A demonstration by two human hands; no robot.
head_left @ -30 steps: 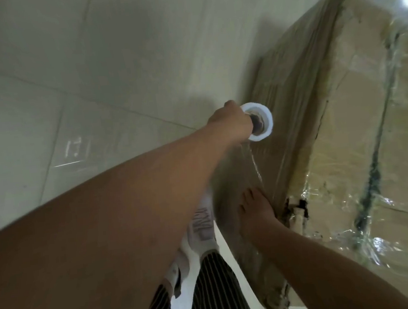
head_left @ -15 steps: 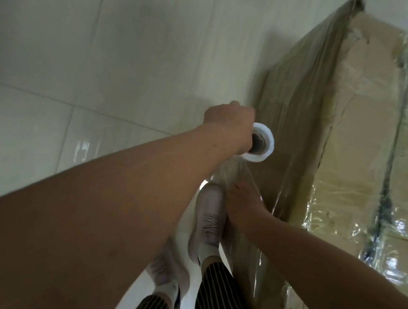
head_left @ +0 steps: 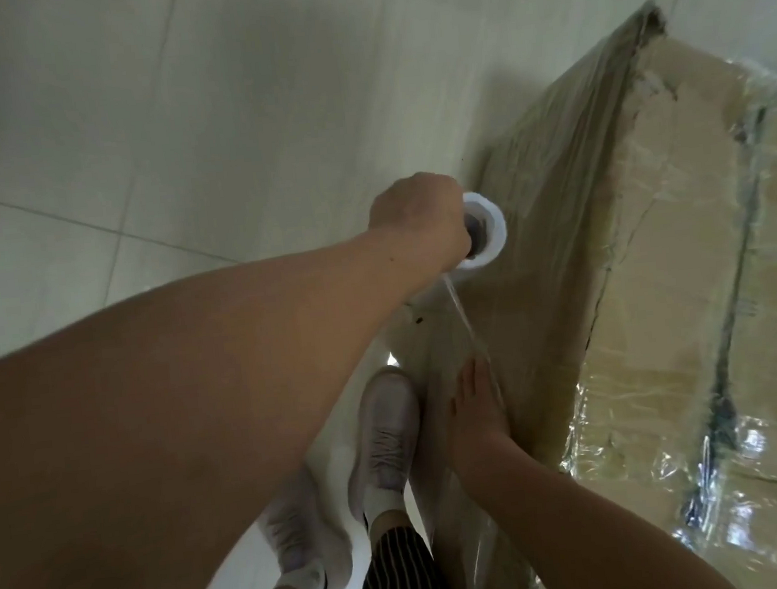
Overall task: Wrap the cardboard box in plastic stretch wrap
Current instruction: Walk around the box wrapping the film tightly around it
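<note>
A large cardboard box (head_left: 692, 312) stands on the floor at the right, its top and near side covered in shiny clear film. My left hand (head_left: 417, 218) grips the upper end of a white stretch wrap roll (head_left: 485, 235) held upright beside the box's side. A taut sheet of film (head_left: 468, 329) runs from the roll down along that side. My right hand (head_left: 471, 409) lies flat with straight fingers against the film on the box's side, below the roll. The lower part of the roll is hidden by my left forearm.
Pale tiled floor (head_left: 171, 125) spreads to the left and behind the box. My two feet in light sneakers (head_left: 383, 437) and striped trousers (head_left: 395, 578) stand close to the box's near side.
My left hand with the roll has stayed beside the box while the view shifted. My right hand slid along the film on the box's side. My feet stepped forward.
</note>
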